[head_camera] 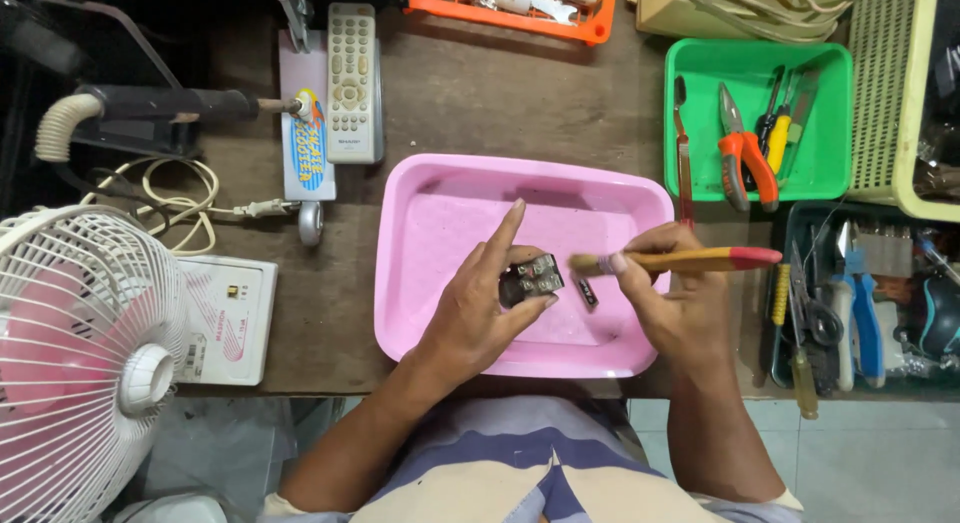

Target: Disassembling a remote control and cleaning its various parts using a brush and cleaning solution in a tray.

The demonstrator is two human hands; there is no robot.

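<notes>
Wooden bench, pink tray (430, 198) holding small part (587, 294), green bin (690, 58) with pliers (742, 155)

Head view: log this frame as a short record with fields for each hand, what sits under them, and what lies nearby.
left hand: holds a small dark part over the tray
right hand: holds a brush, bristles toward the part
under hands: pink tray, with a small dark piece in it
right side: green bin with pliers
left side: white fan, remote
</notes>
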